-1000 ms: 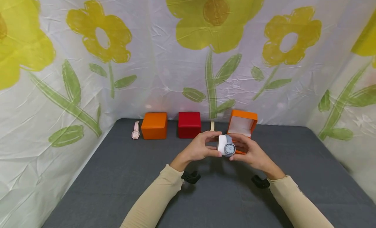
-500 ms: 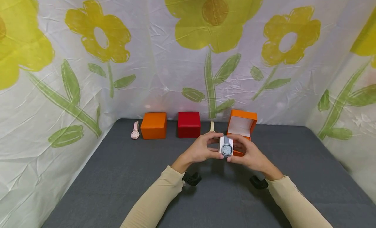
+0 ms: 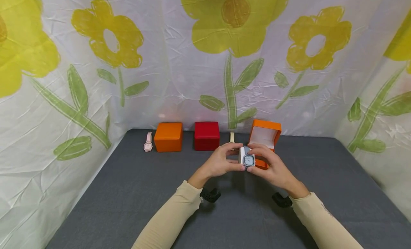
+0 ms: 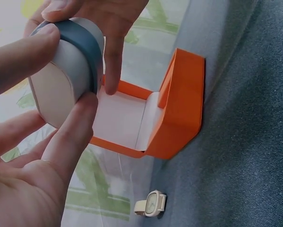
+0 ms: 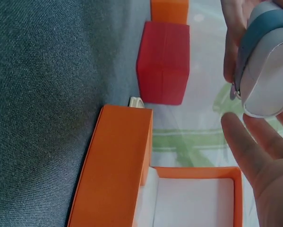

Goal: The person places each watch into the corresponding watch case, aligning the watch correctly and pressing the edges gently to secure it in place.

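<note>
A grey-blue wristwatch [image 3: 248, 160] is strapped round a white watch cushion [image 4: 54, 90], held up above the table with its square dial facing the head camera. My left hand [image 3: 219, 161] grips the cushion from the left, thumb below and fingers above. From the other side my right hand [image 3: 271, 167] holds the watch, with a fingertip on the strap near the dial's top and the thumb at its lower edge. Behind my right hand stands an orange watch box [image 3: 264, 131], lid up, its white lining showing in the left wrist view. My fingers partly hide this box.
On the dark grey tablecloth [image 3: 154, 199], a pink watch [image 3: 148, 143], a closed orange box [image 3: 168, 137] and a closed red box [image 3: 207, 136] line the back. A cream watch [image 4: 152, 203] lies between the red box and open box. A flower-printed curtain [image 3: 173, 63] hangs behind.
The watch and cushion have turned between my hands, so less of the cushion's white side shows than a second ago. My right fingers have shifted onto the strap beside the dial.
</note>
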`<state>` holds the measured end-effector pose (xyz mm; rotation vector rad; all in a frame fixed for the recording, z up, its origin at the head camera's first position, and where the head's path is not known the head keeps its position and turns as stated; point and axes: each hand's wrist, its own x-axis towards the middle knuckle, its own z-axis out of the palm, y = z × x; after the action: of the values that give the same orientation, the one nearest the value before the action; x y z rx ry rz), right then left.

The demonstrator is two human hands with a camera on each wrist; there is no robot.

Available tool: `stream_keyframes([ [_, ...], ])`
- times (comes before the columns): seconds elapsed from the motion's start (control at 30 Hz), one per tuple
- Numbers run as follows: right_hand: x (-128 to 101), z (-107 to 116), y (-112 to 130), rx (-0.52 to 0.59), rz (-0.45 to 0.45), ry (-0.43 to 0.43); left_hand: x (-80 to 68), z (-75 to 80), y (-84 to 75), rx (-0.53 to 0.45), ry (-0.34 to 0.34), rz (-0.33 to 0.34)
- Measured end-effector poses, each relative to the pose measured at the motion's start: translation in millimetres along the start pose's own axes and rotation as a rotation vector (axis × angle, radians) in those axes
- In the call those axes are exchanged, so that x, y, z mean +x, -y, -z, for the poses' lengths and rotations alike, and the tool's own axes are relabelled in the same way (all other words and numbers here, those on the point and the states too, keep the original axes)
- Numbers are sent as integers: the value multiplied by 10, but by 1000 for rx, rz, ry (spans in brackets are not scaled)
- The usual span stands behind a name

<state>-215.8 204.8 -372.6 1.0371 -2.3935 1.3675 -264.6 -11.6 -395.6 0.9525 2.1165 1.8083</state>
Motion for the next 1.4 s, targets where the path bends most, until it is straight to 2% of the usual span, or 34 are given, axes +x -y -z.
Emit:
stream_keyframes([
  [0.27, 4, -25, 62, -39, -22, -14, -2, -24, -13, 35, -2, 1],
  [0.5, 4, -45, 26, 6, -65, -84, -3, -58, -29, 117, 4, -42],
  [0.7, 12, -64, -15, 28, -66, -134, 11, -65, -22, 135, 10, -59],
  [0.87, 3, -90, -26, 41, -108, -131, 2, -62, 2, 128, 8, -53],
  [1.2, -5, -87, -37, 71, -76, -145, -9, -78, 4, 112, 11, -46],
  [1.4, 2, -10, 14, 41, -153, -56, 1, -66, 3, 100, -17, -46],
])
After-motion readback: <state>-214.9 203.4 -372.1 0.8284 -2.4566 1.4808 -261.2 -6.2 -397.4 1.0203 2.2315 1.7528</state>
